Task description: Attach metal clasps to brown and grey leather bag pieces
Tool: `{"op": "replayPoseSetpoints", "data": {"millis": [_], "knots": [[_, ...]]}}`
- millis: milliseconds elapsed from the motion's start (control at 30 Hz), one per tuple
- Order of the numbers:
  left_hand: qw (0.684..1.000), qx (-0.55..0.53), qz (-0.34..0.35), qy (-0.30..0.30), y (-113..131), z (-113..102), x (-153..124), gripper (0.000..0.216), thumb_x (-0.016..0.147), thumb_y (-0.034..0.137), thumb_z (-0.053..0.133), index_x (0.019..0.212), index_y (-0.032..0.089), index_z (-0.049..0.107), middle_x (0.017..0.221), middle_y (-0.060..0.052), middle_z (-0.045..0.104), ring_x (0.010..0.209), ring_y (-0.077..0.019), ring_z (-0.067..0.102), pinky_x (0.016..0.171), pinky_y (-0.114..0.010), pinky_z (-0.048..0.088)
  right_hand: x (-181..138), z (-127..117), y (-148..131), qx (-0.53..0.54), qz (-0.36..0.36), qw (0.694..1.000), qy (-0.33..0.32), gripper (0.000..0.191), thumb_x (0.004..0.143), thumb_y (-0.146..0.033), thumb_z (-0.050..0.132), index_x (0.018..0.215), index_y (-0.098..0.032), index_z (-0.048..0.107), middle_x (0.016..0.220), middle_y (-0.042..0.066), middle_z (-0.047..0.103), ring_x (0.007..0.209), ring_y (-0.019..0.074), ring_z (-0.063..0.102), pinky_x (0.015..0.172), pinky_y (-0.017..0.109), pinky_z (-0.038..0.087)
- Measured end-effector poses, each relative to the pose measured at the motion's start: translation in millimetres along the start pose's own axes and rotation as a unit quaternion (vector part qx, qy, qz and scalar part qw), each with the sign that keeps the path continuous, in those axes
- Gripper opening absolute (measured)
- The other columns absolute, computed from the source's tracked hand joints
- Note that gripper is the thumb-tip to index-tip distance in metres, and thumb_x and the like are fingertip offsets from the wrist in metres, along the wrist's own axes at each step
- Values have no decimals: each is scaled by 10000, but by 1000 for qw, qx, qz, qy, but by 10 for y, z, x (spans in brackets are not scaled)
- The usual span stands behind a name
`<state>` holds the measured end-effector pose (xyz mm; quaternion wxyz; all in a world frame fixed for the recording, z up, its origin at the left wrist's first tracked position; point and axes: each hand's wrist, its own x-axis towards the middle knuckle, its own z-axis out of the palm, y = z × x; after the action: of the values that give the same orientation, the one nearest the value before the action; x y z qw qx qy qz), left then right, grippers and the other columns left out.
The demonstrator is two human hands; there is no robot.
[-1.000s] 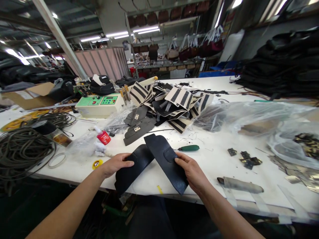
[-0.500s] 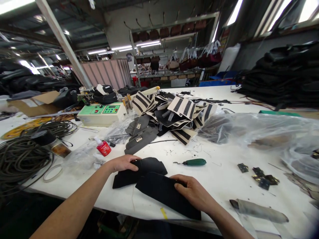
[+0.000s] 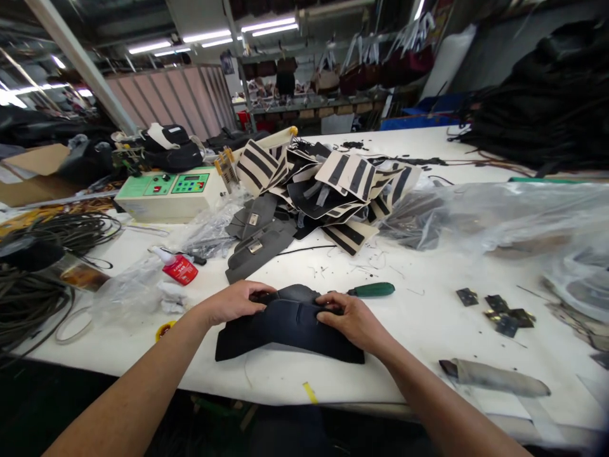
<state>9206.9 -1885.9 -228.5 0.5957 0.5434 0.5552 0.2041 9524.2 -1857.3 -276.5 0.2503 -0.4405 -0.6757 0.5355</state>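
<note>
Between my hands is a curved black panel (image 3: 285,327), its lower edge lifted off the table in the middle. Part of a second black piece (image 3: 297,293) shows behind its upper edge. My left hand (image 3: 235,301) pinches the panel's upper left edge between thumb and fingers. At the upper right edge, my right hand (image 3: 349,317) grips the same panel with thumb in front and fingers behind. Just past the right fingers lies a green-handled tool (image 3: 373,290), its tip hidden behind them. Grey panels with small metal plates (image 3: 261,244) lie beyond the left hand.
A heap of striped pieces (image 3: 345,174) covers the table's middle back. To the left stand a red bottle (image 3: 181,270), a control box (image 3: 171,197) and coiled cords (image 3: 28,304). Small metal parts (image 3: 509,317), a wrapped blade-like tool (image 3: 497,376) and clear plastic sheeting (image 3: 499,216) lie right.
The two black panels, apart and side by side before, now overlap. My right hand has moved up and left with its panel, and my left hand now grips near it. The view has tilted down.
</note>
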Motion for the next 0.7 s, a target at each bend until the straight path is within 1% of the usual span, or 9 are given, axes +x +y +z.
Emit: {"op": "replayPoseSetpoints", "data": {"millis": [100,233,300,400,500,600,700], "knots": [[999,-19,-14,-22,113,16,100,500,725,303,843,1211,211,776,1162,-89,792,1153,-333,709,1020,-410,530,56,-46,39,71,11,997,-27,253,822,-376,754,1006,-207,795,870,6,773,793,188,688,737,294,523],[998,-46,-43,-26,250,44,230,508,659,255,892,1157,217,797,1127,-86,799,1131,-342,715,1006,-433,549,76,-125,69,168,28,983,-61,300,808,-434,777,990,-196,797,866,15,789,738,179,689,687,281,531],[997,-40,-55,-26,304,66,274,527,645,246,902,1161,215,796,1127,-85,799,1132,-344,713,1005,-435,551,71,-160,90,189,28,980,-61,321,797,-443,788,999,-193,801,879,22,796,739,182,695,685,283,540],[997,-21,-63,-25,374,103,290,542,673,287,896,1197,209,784,1151,-91,792,1138,-341,712,1005,-420,551,49,-199,114,207,29,976,-58,317,793,-434,792,1000,-194,802,881,23,797,744,181,697,689,280,543],[997,-7,-79,-19,443,139,250,566,719,340,874,1256,208,758,1180,-103,785,1105,-334,725,957,-399,570,7,-222,110,197,13,978,-66,263,812,-407,774,978,-205,804,871,13,792,760,183,699,701,278,545],[995,-5,-100,-22,514,176,194,608,725,362,869,1299,212,731,1150,-104,794,1027,-328,748,891,-403,595,-66,-226,109,135,-30,989,-60,197,820,-370,762,955,-236,815,873,-5,785,799,195,708,722,286,559],[995,-2,-97,-24,576,219,159,614,699,348,884,1284,229,739,1131,-86,801,1025,-318,749,903,-403,592,-159,-209,149,71,-79,994,-35,188,829,-328,753,997,-278,821,950,-14,796,870,213,726,819,321,573]]}}
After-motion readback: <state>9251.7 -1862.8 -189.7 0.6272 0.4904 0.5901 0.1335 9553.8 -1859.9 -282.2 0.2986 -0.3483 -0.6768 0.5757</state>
